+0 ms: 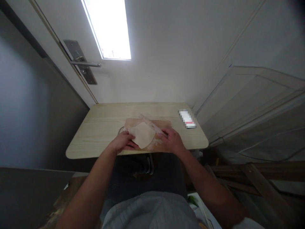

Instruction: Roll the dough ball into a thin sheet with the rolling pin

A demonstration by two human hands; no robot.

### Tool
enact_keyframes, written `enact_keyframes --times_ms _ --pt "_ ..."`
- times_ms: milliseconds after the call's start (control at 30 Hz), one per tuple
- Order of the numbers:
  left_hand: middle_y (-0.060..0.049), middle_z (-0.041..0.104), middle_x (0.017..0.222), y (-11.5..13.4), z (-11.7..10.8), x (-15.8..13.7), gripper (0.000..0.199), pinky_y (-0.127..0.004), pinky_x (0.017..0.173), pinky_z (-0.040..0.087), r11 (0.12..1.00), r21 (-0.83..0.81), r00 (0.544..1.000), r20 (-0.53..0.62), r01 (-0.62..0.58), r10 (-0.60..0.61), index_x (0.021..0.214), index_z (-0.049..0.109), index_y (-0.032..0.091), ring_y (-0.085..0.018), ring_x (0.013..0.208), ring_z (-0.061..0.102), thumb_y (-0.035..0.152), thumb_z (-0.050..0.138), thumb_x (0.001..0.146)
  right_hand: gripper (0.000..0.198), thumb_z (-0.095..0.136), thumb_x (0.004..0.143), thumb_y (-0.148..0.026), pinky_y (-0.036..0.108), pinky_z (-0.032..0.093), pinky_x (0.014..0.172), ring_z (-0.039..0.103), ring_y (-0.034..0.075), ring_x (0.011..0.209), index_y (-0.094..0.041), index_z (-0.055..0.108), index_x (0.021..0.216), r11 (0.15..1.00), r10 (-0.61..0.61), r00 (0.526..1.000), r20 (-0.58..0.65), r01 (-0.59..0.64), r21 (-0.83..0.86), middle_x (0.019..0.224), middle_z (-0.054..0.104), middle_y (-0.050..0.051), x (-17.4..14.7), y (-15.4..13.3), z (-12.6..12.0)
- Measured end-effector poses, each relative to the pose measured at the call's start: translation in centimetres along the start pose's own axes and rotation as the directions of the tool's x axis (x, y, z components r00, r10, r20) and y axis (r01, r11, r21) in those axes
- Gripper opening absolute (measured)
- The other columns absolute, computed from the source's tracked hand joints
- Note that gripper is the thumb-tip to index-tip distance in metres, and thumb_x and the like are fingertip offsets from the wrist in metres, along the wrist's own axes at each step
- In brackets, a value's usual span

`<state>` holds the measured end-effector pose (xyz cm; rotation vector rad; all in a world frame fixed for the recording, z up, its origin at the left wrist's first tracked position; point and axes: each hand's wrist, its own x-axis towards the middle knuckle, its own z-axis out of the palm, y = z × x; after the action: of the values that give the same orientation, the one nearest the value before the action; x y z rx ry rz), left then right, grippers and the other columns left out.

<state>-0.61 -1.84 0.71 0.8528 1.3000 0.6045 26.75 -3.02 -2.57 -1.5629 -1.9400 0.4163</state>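
Desk (102,121): pale wood grain, beneath both grips.
Left grip (127,141): clamped on pale sheet (143,135) by its left edge.
Right grip (168,137): closed around blurred stick (153,125).
Mat (166,123): brown, under sheet, between grips.
Phone (187,118): beyond right grip, rightward.
Door (166,63): white, ahead of both grips.

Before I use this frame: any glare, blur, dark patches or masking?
Head view: the bright door window is blown out, detail mostly lost; head view: the pale stick in the right hand smears at its far end, probably motion; head view: deep shadow under the table; head view: the phone-like object is pixelated.
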Motion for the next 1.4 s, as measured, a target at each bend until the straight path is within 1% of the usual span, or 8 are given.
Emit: enact_keyframes --times_ms 200,500,567,633,700,767,1000,1400 --pt "-0.003 0.067 0.057 1.3 -2.9 0.9 0.024 -0.023 0.046 0.048 0.983 0.184 0.999 -0.040 -0.027 0.035 0.092 0.060 0.018 -0.016 0.045 0.062 0.025 0.069 0.071 0.030 0.065 0.091 -0.043 0.036 0.047 0.094 0.065 0.023 0.102 -0.022 0.073 0.110 0.988 -0.126 0.990 0.069 0.132 -0.084 0.109 0.074 0.007 2.5 -1.0 1.2" --pt "-0.006 0.071 0.065 -1.0 -0.3 -1.0 0.022 -0.025 0.047 0.044 0.942 0.335 0.987 -0.158 0.013 0.042 0.096 0.055 0.020 -0.019 0.050 0.064 0.030 0.064 0.079 0.028 0.067 0.089 -0.043 0.039 0.044 0.094 0.062 0.025 0.102 -0.023 0.074 0.106 0.967 -0.116 0.988 0.103 0.136 -0.214 0.106 0.073 0.007 3.0 -1.9 2.7" --pt "-0.006 0.069 0.068 -1.0 -0.4 -1.1 0.019 -0.029 0.054 0.047 0.854 0.520 0.915 -0.343 -0.005 0.214 0.092 0.057 0.021 -0.022 0.057 0.066 0.032 0.065 0.079 0.028 0.067 0.089 -0.044 0.039 0.043 0.094 0.062 0.025 0.103 -0.024 0.074 0.107 0.964 -0.132 0.986 0.101 0.151 -0.218 0.109 0.073 0.007 2.9 -1.5 2.3" --pt "-0.007 0.069 0.076 -0.5 -0.3 -0.9 0.020 -0.033 0.065 0.050 0.733 0.679 0.768 -0.455 -0.028 0.450 0.092 0.058 0.022 -0.024 0.070 0.067 0.037 0.065 0.081 0.030 0.067 0.089 -0.045 0.039 0.043 0.094 0.061 0.025 0.106 -0.025 0.074 0.110 0.959 -0.139 0.986 0.097 0.158 -0.234 0.111 0.072 0.007 2.8 -1.1 1.7" --pt "-0.007 0.069 0.085 0.3 0.4 -0.1 0.019 -0.035 0.076 0.051 0.633 0.765 0.665 -0.412 -0.118 0.623 0.096 0.060 0.023 -0.025 0.082 0.067 0.039 0.060 0.086 0.031 0.069 0.089 -0.046 0.039 0.043 0.093 0.060 0.026 0.108 -0.026 0.074 0.112 0.953 -0.136 0.985 0.104 0.159 -0.260 0.111 0.072 0.007 2.9 -0.7 1.1" --pt "-0.009 0.070 0.096 1.1 1.7 1.3 0.017 -0.036 0.087 0.050 0.546 0.799 0.639 -0.287 -0.250 0.713 0.099 0.061 0.022 -0.024 0.093 0.065 0.035 0.054 0.090 0.031 0.069 0.088 -0.045 0.039 0.043 0.092 0.059 0.027 0.110 -0.028 0.074 0.115 0.947 -0.130 0.985 0.116 0.158 -0.279 0.112 0.071 0.006 3.0 -0.2 0.5" --pt "-0.016 0.063 0.133 2.0 7.7 6.0 0.037 -0.057 0.119 0.020 0.244 0.920 0.645 0.012 -0.306 0.764 0.125 0.061 0.019 -0.033 0.131 0.049 0.038 0.046 0.098 0.029 0.068 0.090 -0.046 0.039 0.043 0.089 0.058 0.027 0.109 -0.030 0.073 0.114 0.955 -0.075 0.996 0.052 0.086 -0.282 0.114 0.070 0.006 2.3 1.4 0.1" --pt "-0.018 0.056 0.144 0.8 8.0 5.1 0.043 -0.062 0.120 0.011 0.208 0.951 0.677 0.003 -0.230 0.736 0.128 0.061 0.021 -0.037 0.140 0.041 0.047 0.042 0.100 0.033 0.062 0.094 -0.045 0.043 0.037 0.106 0.056 0.026 0.118 -0.025 0.070 0.119 0.974 -0.150 0.983 -0.101 0.130 -0.183 0.123 0.068 0.008 -0.1 3.1 1.6"
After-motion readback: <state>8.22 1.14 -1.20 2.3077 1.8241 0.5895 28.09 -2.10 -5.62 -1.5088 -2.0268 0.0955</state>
